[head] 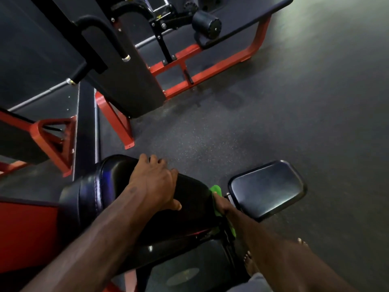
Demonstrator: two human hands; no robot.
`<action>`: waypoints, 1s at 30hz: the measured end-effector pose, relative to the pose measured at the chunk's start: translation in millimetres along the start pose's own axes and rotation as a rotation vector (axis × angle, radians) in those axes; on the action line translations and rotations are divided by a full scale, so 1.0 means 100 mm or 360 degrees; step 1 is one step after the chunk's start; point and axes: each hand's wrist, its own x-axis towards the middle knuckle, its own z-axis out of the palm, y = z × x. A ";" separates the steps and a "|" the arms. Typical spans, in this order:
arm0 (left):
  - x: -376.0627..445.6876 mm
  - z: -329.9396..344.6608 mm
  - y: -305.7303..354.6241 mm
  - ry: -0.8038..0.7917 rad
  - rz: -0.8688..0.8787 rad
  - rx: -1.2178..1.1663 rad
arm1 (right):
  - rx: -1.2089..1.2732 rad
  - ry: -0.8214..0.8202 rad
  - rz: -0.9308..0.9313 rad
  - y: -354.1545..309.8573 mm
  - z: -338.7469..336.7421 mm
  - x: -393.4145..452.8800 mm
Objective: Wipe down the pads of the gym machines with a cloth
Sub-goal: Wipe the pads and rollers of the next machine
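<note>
Speckled dark floor (273, 114) spreads beneath a black back pad (117, 186). Left hand (153, 182) lies open-fingered atop that pad; right hand (222, 205) presses a green cloth (215, 189) against its right edge, grip unclear.

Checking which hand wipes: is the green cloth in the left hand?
No, the green cloth is under the right hand; the left hand rests bare on the pad.

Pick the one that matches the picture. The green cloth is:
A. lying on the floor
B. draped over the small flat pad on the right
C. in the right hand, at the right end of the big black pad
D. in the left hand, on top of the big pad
C: the green cloth shows around the right hand at the right end of the big black pad, while the left hand rests bare on top.
</note>
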 end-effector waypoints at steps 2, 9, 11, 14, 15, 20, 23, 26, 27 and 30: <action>0.02 0.00 -0.02 0.0017 0.0004 0.0002 | -0.0171 0.0099 -0.0110 0.07 0.01 -0.09; 0.06 0.06 0.00 0.0019 0.0021 -0.0032 | -0.0173 0.0265 -0.0122 0.45 0.16 -0.33; 0.05 0.06 0.01 0.0031 0.0029 -0.0036 | -0.0102 0.0280 -0.0134 0.34 0.17 -0.42; 0.02 0.01 -0.03 0.0090 0.0006 -0.0045 | -0.0194 0.0360 -0.0246 0.16 0.20 -0.41; 0.02 -0.01 -0.04 0.0102 0.0005 -0.0049 | -0.0284 0.0399 -0.0271 0.18 0.22 -0.42; 0.03 0.02 0.00 0.0118 0.0002 -0.0059 | -0.0265 0.0400 -0.0060 0.10 0.22 -0.81; 0.02 0.04 0.00 0.0141 -0.0021 -0.0055 | -0.0153 0.0231 -0.0039 -0.14 0.24 -0.95; -0.01 0.03 0.01 0.0187 -0.0046 -0.0081 | -0.0164 0.0347 -0.0083 -0.30 0.35 -1.22; -0.02 0.03 0.03 0.0231 -0.0058 -0.0113 | -0.0106 0.0353 -0.0071 -0.35 0.38 -1.34; -0.10 0.00 0.06 0.0481 -0.0092 -0.0313 | 0.0033 0.0339 -0.0037 -0.42 0.41 -1.50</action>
